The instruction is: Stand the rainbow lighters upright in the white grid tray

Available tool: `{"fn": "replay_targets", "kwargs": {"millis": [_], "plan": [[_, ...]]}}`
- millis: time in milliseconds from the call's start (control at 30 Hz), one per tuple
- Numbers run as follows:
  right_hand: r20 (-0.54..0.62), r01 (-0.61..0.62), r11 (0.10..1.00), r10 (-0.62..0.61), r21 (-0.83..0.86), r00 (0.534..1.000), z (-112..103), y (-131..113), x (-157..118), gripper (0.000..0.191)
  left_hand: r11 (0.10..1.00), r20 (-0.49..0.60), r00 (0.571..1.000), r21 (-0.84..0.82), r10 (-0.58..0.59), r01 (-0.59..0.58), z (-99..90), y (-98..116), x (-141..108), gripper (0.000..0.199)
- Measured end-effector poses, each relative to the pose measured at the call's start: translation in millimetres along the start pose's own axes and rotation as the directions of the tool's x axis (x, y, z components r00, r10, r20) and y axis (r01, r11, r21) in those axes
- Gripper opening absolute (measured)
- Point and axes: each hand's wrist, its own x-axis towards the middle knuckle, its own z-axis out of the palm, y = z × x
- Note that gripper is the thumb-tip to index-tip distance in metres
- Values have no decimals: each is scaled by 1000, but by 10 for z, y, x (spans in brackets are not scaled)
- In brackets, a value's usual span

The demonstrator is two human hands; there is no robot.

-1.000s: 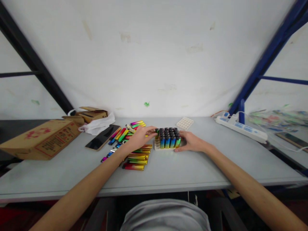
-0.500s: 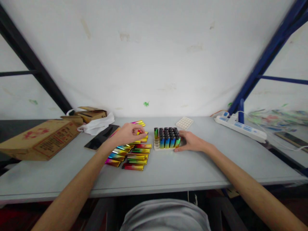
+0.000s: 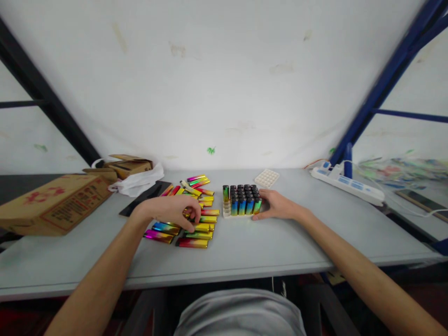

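Note:
Shiny, multicoloured lighters (image 3: 194, 243) lie spread on the grey table, left of the middle. My left hand (image 3: 178, 211) is over them, its fingers curled down among the lighters; whether it grips one is hidden. To the right, a white holder (image 3: 227, 213) carries several upright lighters with black tops (image 3: 241, 205), and part of its left column shows bare slots. My right hand (image 3: 275, 205) rests against the right side of this block, thumb at the front corner and fingers behind, holding it.
A second white holder (image 3: 267, 178) lies behind the block. On the left are a cardboard box (image 3: 52, 200), a smaller open box (image 3: 129, 165), a white bag (image 3: 138, 181) and a dark flat object (image 3: 145, 198). A power strip (image 3: 348, 186) sits at the right.
My left hand has moved down and nearer to me over the lighters, uncovering those at the back. My right hand stays at the block. The view has shifted slightly.

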Motion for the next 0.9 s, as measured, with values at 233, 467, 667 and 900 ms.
{"fn": "replay_targets", "kwargs": {"millis": [233,467,667,900], "plan": [[-2,-10,1000,10,-12,1000,-2,4,3,60,932,-220,974,-342,47,-122,1,-42,-32,32],[3,-10,1000,10,14,1000,5,9,6,62,849,-575,816,-458,-57,-264,109,-27,306,38],[4,-4,1000,4,25,1000,4,6,8,63,787,-605,782,-551,-148,-277,226,-7,490,43],[-1,-6,1000,6,26,1000,1,-1,7,62,533,-544,828,-744,-134,-403,328,41,593,40]]}}
